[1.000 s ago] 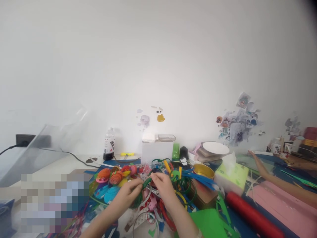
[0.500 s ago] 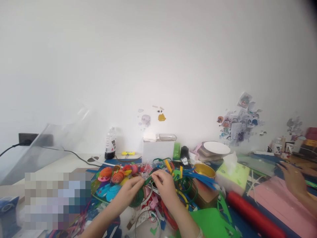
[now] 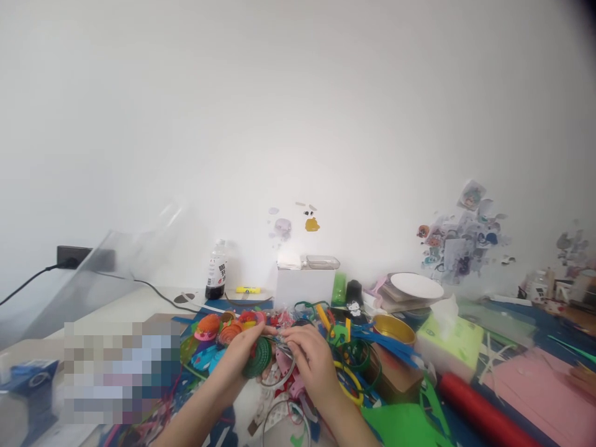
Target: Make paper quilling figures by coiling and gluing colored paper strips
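My left hand (image 3: 239, 352) is closed around the edge of a small green woven hat (image 3: 259, 358), whose ridged round face shows below the thumb. Close beside it, my right hand (image 3: 313, 357) has its fingers bent and pinched together near the left thumb tip. What lies between the right fingertips is too small and blurred to name. A pale ring-shaped band (image 3: 282, 375) curves beneath both hands. Left of them sits a cluster of small bright hats, among them an orange hat (image 3: 208, 325) and a blue hat (image 3: 205, 358).
Craft scraps crowd the blue table. Rightward are green hoops (image 3: 357, 360), a gold tin (image 3: 395, 329), a tissue box (image 3: 451, 340), a red roll (image 3: 484, 410) and green sheet (image 3: 405, 425). A bottle (image 3: 216, 273) and white box (image 3: 305, 287) stand by the wall.
The green strip stretched between my hands no longer shows. My right fingers have bent inward and the hands show from a slightly shifted view. The other person's hand at right has mostly left view.
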Demonstrator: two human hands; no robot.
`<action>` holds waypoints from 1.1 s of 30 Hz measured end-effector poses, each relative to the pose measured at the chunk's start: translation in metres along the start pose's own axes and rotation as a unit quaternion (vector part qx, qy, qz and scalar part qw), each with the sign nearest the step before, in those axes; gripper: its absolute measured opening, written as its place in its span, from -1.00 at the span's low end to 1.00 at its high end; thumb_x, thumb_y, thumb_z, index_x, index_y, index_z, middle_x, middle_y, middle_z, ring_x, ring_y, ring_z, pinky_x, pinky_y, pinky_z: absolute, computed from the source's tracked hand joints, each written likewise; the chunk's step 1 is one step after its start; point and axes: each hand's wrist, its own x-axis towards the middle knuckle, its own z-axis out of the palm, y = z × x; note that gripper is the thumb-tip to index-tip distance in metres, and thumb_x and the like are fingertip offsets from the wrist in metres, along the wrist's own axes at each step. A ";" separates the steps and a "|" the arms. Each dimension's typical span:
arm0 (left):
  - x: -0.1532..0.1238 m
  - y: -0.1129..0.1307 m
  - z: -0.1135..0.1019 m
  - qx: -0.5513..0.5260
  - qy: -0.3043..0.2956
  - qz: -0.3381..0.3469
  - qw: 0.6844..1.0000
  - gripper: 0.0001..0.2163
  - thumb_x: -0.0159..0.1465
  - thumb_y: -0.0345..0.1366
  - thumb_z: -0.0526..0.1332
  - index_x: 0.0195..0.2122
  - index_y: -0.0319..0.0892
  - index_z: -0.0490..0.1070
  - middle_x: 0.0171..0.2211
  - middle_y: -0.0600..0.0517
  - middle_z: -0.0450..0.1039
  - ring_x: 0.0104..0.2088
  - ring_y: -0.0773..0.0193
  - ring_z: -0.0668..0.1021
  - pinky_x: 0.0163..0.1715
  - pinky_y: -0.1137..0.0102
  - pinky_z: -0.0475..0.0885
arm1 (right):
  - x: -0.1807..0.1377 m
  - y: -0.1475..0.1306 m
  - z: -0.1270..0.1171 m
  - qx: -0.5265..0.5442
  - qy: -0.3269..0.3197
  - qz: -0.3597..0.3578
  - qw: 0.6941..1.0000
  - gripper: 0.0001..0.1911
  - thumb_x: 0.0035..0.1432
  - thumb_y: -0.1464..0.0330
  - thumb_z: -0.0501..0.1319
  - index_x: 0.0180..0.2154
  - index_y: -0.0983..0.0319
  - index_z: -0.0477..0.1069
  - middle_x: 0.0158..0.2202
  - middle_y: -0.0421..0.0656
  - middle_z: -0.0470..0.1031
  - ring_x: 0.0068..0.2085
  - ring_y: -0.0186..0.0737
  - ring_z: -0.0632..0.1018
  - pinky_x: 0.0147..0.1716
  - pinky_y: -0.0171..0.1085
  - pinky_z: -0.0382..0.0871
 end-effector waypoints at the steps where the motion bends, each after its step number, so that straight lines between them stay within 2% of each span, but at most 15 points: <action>1: 0.001 -0.002 -0.001 -0.017 -0.003 0.008 1.000 -0.61 0.11 0.02 0.09 -0.25 -0.23 0.35 -0.82 0.17 0.29 -0.82 0.38 0.31 -0.82 0.53 0.14 | 0.000 -0.002 0.000 0.000 -0.008 -0.009 1.000 -0.80 0.17 0.48 0.02 -0.33 0.19 0.41 -0.28 -0.13 0.52 -0.24 -0.25 0.48 -0.23 -0.26 0.35; 7: 0.002 -0.006 -0.003 -0.053 0.025 0.017 0.998 -0.72 0.13 -0.07 0.12 -0.35 -0.22 0.32 -0.82 0.17 0.30 -0.81 0.37 0.34 -0.83 0.54 0.15 | -0.002 -0.014 0.002 0.000 -0.040 -0.017 0.999 -0.77 0.18 0.51 -0.01 -0.30 0.20 0.39 -0.24 -0.12 0.50 -0.21 -0.24 0.46 -0.19 -0.23 0.33; 14: 0.005 -0.011 -0.004 -0.047 0.047 0.040 0.997 -0.73 0.15 -0.08 0.09 -0.46 -0.21 0.31 -0.85 0.13 0.29 -0.82 0.35 0.35 -0.84 0.54 0.14 | -0.002 -0.015 0.004 -0.020 -0.066 -0.039 0.997 -0.76 0.19 0.51 -0.02 -0.28 0.21 0.39 -0.24 -0.10 0.50 -0.23 -0.23 0.46 -0.22 -0.23 0.34; 25: 0.006 -0.025 0.002 -0.169 0.194 0.045 0.965 -0.84 -0.01 -0.22 0.24 -0.51 -0.23 0.36 -0.72 0.14 0.33 -0.77 0.41 0.34 -0.79 0.52 0.17 | -0.012 -0.014 0.024 -0.091 -0.011 -0.076 0.993 -0.74 0.16 0.55 -0.02 -0.27 0.25 0.40 -0.25 -0.08 0.49 -0.24 -0.21 0.44 -0.28 -0.22 0.41; 29: 0.005 -0.025 0.004 -0.199 0.237 0.032 0.950 -0.91 0.07 -0.32 0.15 -0.52 -0.21 0.34 -0.70 0.14 0.34 -0.75 0.43 0.35 -0.75 0.53 0.20 | -0.015 -0.017 0.030 -0.119 -0.021 -0.081 0.989 -0.70 0.15 0.57 -0.05 -0.19 0.27 0.39 -0.20 -0.03 0.48 -0.21 -0.18 0.45 -0.27 -0.20 0.44; 33: 0.004 -0.023 0.006 -0.231 0.279 0.021 0.932 -0.89 0.14 -0.39 0.08 -0.50 -0.19 0.34 -0.66 0.11 0.38 -0.69 0.40 0.42 -0.68 0.51 0.29 | -0.019 -0.024 0.035 -0.137 -0.057 -0.064 0.987 -0.65 0.12 0.56 -0.01 -0.07 0.35 0.35 -0.07 0.03 0.42 -0.08 -0.11 0.41 -0.12 -0.13 0.39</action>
